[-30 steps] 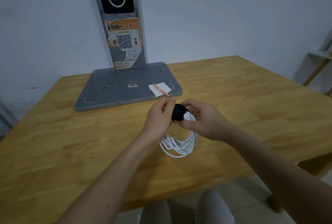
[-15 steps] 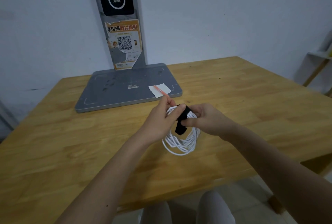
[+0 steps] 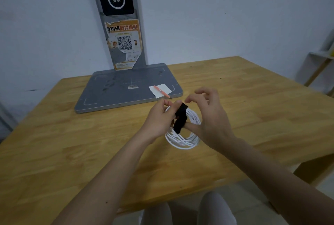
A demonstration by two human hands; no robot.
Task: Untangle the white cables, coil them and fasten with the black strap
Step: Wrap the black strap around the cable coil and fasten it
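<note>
The white cables (image 3: 182, 140) form a round coil held just above the wooden table (image 3: 72, 143), in front of me. A black strap (image 3: 179, 118) runs across the coil's left side, one end up, the other hanging down inside the ring. My left hand (image 3: 160, 118) pinches the strap's upper end together with the coil. My right hand (image 3: 207, 116) is beside the coil on the right: its thumb touches the strap's lower part, while its other fingers are spread and lifted above the coil.
A grey stand base (image 3: 126, 87) lies at the table's back, with a tall post (image 3: 119, 20) bearing an orange sticker. A white paper slip (image 3: 160, 90) and an orange pen (image 3: 161, 91) rest on the base's right corner. My knees show below the table's near edge.
The strap was bunched between both hands, then unrolled along the coil. My right hand's fingers have opened and lifted off it, leaving the thumb against the strap.
</note>
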